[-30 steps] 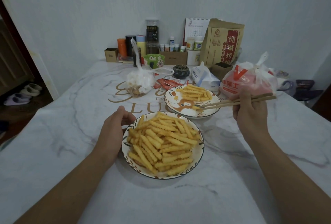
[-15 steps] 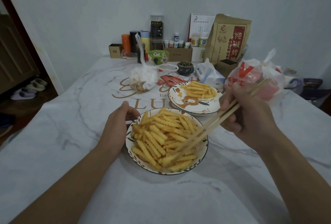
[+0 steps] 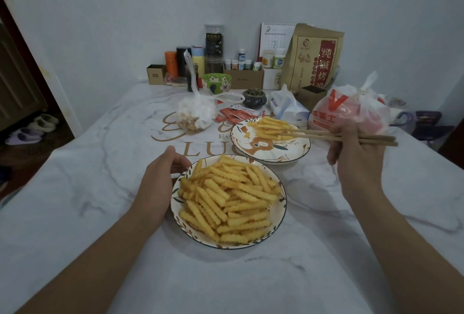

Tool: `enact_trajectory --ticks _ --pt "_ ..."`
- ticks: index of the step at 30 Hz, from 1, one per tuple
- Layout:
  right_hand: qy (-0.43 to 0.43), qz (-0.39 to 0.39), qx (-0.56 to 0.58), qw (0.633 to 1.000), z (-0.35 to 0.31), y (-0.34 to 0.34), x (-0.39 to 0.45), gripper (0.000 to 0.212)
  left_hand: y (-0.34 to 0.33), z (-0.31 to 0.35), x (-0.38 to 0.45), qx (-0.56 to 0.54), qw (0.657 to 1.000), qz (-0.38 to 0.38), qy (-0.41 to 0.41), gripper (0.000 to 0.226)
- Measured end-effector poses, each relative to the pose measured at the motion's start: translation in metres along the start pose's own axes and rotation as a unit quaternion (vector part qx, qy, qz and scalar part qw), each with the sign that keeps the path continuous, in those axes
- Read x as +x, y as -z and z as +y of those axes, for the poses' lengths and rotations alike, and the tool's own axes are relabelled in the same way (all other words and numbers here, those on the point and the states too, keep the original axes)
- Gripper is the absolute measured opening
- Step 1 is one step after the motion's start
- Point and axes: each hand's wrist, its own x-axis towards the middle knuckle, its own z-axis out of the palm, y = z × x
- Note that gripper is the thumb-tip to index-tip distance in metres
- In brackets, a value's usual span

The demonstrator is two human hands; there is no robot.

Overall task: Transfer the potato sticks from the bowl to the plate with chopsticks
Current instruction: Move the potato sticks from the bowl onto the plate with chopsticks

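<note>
A patterned bowl (image 3: pixel 277 218) near me is heaped with crinkle-cut potato sticks (image 3: pixel 226 198). Behind it to the right stands a decorated plate (image 3: pixel 263 149) with a smaller pile of potato sticks (image 3: pixel 270 129) on its far side. My right hand (image 3: pixel 356 152) grips a pair of wooden chopsticks (image 3: pixel 339 136), which lie level and point left. Their tips are at the pile on the plate and pinch a stick there. My left hand (image 3: pixel 160 180) rests against the bowl's left rim, fingers curled around its edge.
A tied clear bag of snacks (image 3: pixel 195 115), red sauce packets (image 3: pixel 236 116), a tissue pack (image 3: pixel 286 107) and a red-and-white plastic bag (image 3: pixel 349 110) lie behind the plate. Jars, boxes, a green bowl (image 3: pixel 216 82) and a brown paper bag (image 3: pixel 313 59) line the wall.
My right hand has lifted the chopsticks out of the bowl and swung them back over the plate. The left hand has stayed at the bowl's rim.
</note>
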Motion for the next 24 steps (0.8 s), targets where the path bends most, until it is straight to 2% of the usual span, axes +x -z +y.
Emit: enact_trajectory --ticks 6,12,19,24 --pt "0.043 -0.105 -0.013 0.993 0.014 -0.022 -0.009 0.033 0.0 -0.001 0.001 0.01 1.0 0.001 -0.001 0.06" --pt "0.01 -0.091 -0.031 0.995 0.016 -0.055 0.002 0.035 0.0 0.0 0.0 0.007 1.0 0.001 0.004 0.06" --pt "0.037 -0.092 -0.114 0.988 0.015 -0.1 0.018 0.049 0.001 -0.001 0.001 0.0 1.0 0.001 0.007 0.059" --pt "0.06 -0.065 -0.158 0.984 0.015 -0.109 0.021 0.053 0.001 -0.001 0.001 0.0 1.0 -0.005 0.007 0.057"
